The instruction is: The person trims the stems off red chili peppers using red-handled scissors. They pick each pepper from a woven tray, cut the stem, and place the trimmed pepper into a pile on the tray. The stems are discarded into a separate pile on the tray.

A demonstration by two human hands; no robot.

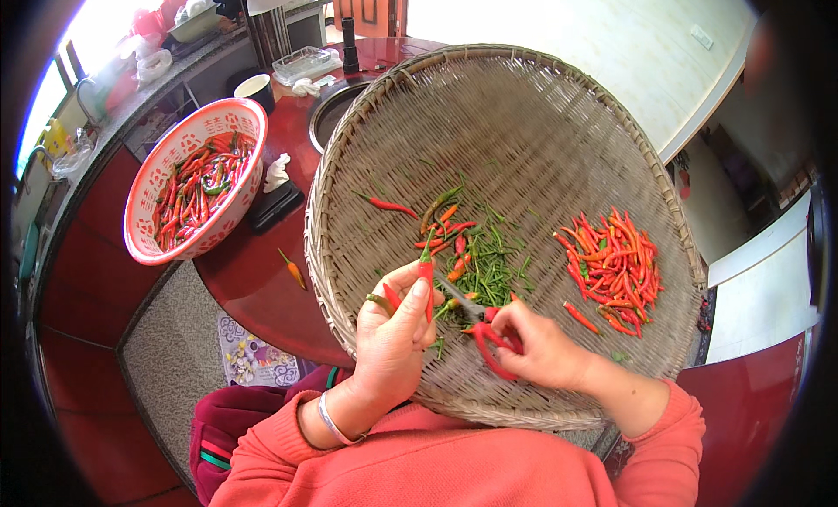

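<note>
Between the thumb and fingers of my left hand (393,330) a red chili pepper (426,278) stands upright, its green stem at the top. More chilies poke out of the same palm. My right hand (540,346) grips red-handled scissors (488,337), whose blades point up and left toward the held chili. Both hands are over a large round woven bamboo tray (524,121). Cut green stems (494,258) lie heaped on it beyond the scissors, with several whole chilies (452,229) beside them. A pile of red chilies without stems (615,265) sits at the tray's right.
On the red table (262,284) at left, a red and white patterned basin (141,206) holds many chilies. Near it are a black phone-like object (276,206), crumpled tissue (277,173), a stray orange chili (292,270) and a cup (255,91). A counter (190,68) runs along the far left.
</note>
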